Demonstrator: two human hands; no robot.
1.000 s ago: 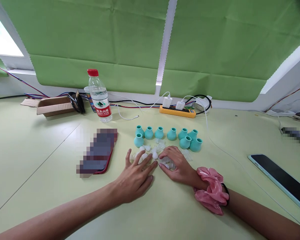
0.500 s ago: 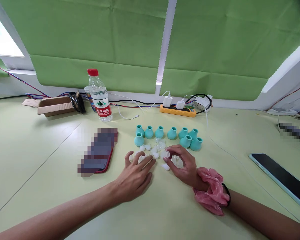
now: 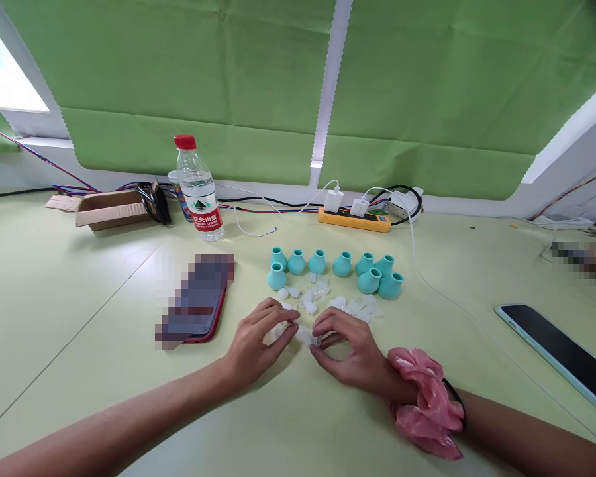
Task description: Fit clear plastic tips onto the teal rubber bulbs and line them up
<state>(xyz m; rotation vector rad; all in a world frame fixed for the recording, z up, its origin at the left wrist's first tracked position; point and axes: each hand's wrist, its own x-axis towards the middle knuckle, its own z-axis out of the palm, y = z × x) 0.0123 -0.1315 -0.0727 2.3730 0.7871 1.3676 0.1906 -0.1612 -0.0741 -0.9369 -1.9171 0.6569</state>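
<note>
My left hand is curled, its fingertips pinching a small clear plastic piece. My right hand, with a pink scrunchie on the wrist, pinches another small clear piece. The two hands meet fingertip to fingertip over the pale green table. Just beyond them lie several loose white and clear plastic pieces. Behind those stands a row of several teal rubber caps.
A red-cased phone lies left of my hands and a second phone at the right. A water bottle, a cardboard box and an orange power strip with chargers and cables line the back edge.
Both hands have lifted off the pile of clear pieces, drawn back toward me and closed into pinches, each on a small piece, fingertips brought together.
</note>
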